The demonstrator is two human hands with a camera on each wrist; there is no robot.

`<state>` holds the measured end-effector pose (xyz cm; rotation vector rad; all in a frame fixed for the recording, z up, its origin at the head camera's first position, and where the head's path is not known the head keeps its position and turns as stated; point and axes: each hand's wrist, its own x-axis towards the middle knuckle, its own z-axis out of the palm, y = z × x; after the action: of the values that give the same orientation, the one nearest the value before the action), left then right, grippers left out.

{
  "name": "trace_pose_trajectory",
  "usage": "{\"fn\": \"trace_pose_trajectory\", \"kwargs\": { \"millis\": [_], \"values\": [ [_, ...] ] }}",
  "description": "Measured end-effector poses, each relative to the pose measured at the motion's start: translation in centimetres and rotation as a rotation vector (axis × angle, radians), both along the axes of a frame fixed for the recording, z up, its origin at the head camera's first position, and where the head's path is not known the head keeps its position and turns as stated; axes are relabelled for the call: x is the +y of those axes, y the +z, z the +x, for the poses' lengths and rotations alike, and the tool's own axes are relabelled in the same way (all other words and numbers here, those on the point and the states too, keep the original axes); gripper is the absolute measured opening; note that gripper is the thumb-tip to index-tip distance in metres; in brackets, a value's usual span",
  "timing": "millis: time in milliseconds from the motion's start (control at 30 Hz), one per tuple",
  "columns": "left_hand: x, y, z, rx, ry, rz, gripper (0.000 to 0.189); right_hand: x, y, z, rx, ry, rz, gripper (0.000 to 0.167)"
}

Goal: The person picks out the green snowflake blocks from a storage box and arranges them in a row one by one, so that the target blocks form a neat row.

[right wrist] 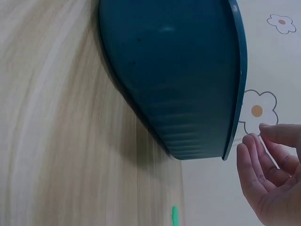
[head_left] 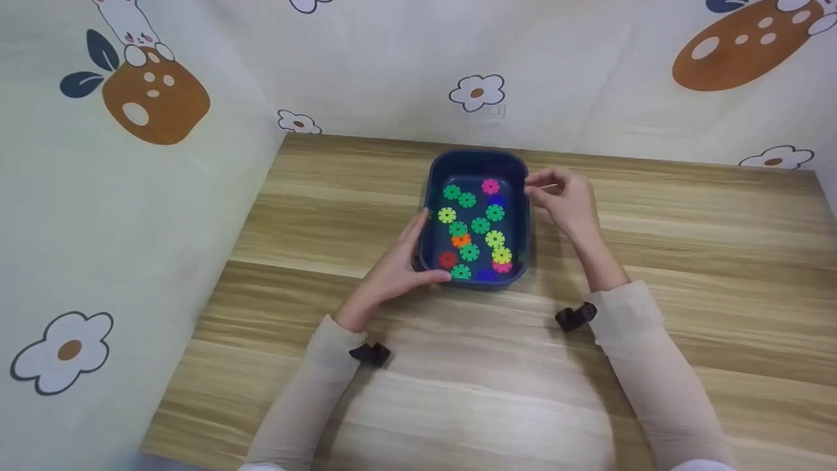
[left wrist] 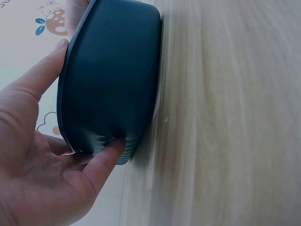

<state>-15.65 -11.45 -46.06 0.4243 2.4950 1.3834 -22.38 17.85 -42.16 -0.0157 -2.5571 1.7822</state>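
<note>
A dark blue plastic bin (head_left: pixel 475 171) stands on the wooden table. Flat notched discs lie inside it, among them a green disc (head_left: pixel 480 225), a red disc (head_left: pixel 448 260) and an orange disc (head_left: pixel 461 241). My left hand (head_left: pixel 395 268) spreads around the bin's near left corner, thumb at the near rim and fingers along the left wall. The left wrist view shows those fingers (left wrist: pixel 107 157) against the ribbed side. Beside the bin's right rim is my right hand (head_left: pixel 567 199), fingers bent loosely, thumb near the fingertips. In the right wrist view nothing shows between them.
The wooden table (head_left: pixel 314 216) extends on both sides of the bin. Behind it hangs a pale wall covering (head_left: pixel 392 78) with flower prints. A thin green piece (right wrist: pixel 175 215) shows at the bottom of the right wrist view. Small black devices sit on both sleeves.
</note>
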Motion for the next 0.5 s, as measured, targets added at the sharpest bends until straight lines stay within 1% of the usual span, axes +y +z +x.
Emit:
{"fn": "trace_pose_trajectory", "kwargs": {
  "millis": [167, 500],
  "values": [
    [0.0, -0.1, 0.0, 0.006, -0.003, 0.005, 0.115, -0.9, 0.3, 0.3, 0.001, 0.026, 0.045, 0.021],
    [0.0, -0.1, -0.1, 0.001, -0.006, 0.018, 0.115, -2.8, 0.0, 0.8, -0.018, 0.102, 0.071, 0.019]
  ]
}}
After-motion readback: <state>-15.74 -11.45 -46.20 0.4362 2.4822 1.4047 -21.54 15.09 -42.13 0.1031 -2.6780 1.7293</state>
